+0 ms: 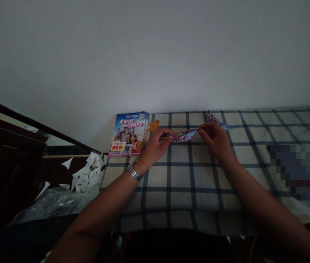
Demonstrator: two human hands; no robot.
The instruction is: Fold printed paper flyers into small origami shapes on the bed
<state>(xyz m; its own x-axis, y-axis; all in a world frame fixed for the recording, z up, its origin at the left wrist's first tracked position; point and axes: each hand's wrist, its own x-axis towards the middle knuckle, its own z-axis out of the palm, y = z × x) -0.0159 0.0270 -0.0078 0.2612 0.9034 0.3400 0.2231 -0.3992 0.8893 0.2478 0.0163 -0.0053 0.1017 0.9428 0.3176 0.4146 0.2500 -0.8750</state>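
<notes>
Between my two hands a folded paper flyer [182,137] is held up over the checked cloth, its printed side in pink, white and blue. My left hand [159,143], with a metal watch on the wrist, pinches the flyer's left end. The right end is pinched by my right hand [212,138]. Just behind my right hand lies another folded paper piece [215,121] with similar print, partly hidden by the hand. To the left of my left hand sits a stack of flyers [127,134] with a castle, people and "89.9" on the top sheet.
A checked cloth [179,175] covers the table, which meets a pale wall [171,54]. A small orange figure [154,125] lies beside the stack. At the right is a pixelated dark item [294,175]. Torn paper [89,171] and clear plastic [59,201] lie at the lower left.
</notes>
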